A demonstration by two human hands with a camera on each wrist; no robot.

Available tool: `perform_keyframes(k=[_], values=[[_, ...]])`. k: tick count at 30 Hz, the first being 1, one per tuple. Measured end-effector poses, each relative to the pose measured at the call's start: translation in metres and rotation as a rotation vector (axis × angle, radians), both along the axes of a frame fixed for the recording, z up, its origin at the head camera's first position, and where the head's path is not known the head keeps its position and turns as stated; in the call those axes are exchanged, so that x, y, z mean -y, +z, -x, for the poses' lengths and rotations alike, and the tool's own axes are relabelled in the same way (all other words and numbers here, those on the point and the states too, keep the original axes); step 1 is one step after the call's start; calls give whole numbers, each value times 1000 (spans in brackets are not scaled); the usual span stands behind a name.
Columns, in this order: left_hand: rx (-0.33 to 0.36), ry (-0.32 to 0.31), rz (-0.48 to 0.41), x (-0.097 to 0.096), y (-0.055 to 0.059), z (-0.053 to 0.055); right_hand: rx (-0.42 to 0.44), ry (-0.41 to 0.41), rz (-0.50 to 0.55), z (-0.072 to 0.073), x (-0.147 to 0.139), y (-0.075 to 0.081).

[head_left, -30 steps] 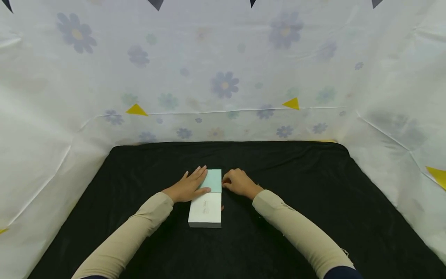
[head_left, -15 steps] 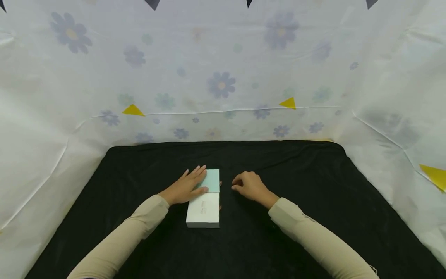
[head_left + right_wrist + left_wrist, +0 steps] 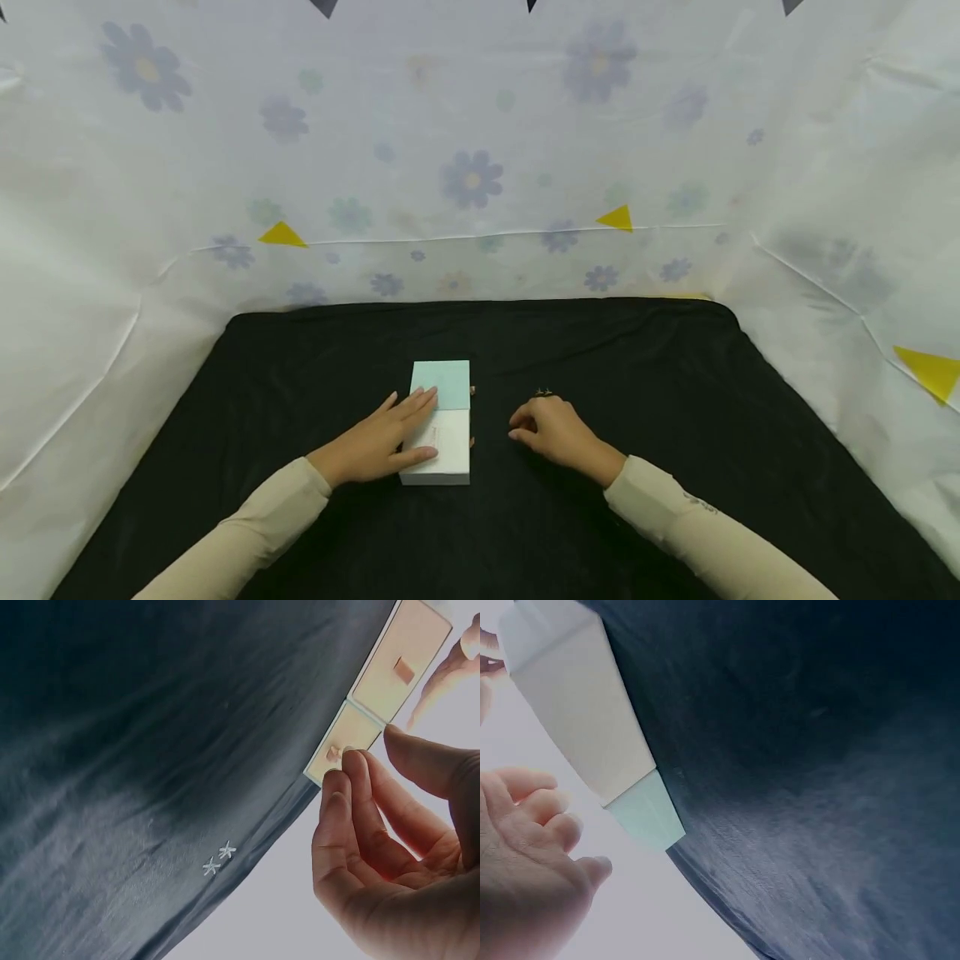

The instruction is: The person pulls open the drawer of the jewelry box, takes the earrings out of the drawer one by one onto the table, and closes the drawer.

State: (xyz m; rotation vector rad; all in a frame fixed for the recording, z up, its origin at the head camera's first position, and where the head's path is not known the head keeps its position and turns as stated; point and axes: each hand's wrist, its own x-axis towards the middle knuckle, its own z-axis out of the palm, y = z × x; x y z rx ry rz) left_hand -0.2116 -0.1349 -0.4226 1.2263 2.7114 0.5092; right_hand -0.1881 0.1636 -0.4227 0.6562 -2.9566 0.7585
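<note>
I can't read a single word or number here. Faint, small print stands on the white box top, showing between the thumb and forefinger of my left hand, but it's too small and blurred to make out. Just above the cuff of my right sleeve there's a little dark marking, perhaps script; I can't tell any letters in it.
</note>
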Motion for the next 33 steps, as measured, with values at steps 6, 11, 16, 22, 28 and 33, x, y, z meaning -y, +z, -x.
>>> perform_keyframes(k=[6, 11, 16, 22, 28, 33], values=[[-25, -23, 30, 1, -5, -7, 3, 42, 22, -4, 4, -2], [-26, -28, 51, 1, -8, -11, 5, 61, 19, -5, 8, -3], [-8, -16, 62, 2, -10, -12, -9, 67, 26, -6, 11, -2], [-2, -18, 53, 3, -9, -12, -18, 88, 32, -7, 19, 1], [4, -22, 52, 4, -8, -12, -23, 109, 14, -5, 30, 1], [8, -28, 46, 4, -10, -12, -18, 116, -7, -5, 37, -3]])
